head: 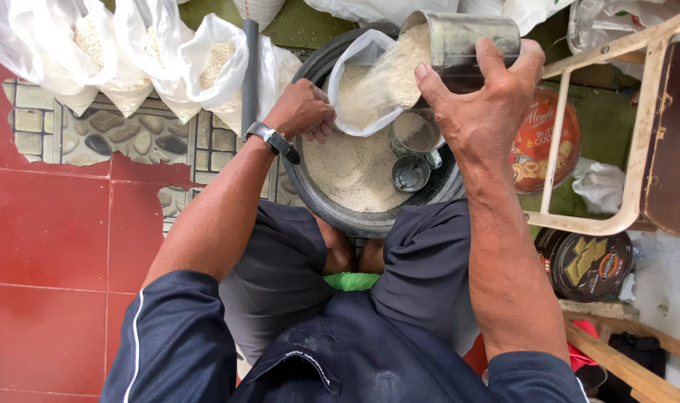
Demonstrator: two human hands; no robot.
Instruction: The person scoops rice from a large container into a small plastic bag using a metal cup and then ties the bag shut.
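Right hand (489, 104), fingers wrapped around metal can (467, 41), tips grain into clear plastic bag (362, 86). Left hand (302, 108), fingers pinched on bag edge, above grain basin (340, 216). Filled bags (168, 60) left of fingers.

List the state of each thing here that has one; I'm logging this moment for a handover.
metal can: tipped, pouring grain, gripped by right hand
small plastic bag: mouth held open by left hand, part filled
basin: holds grain
metal mugs: upright in the basin
bags behind: open, filled
round tins: lidded
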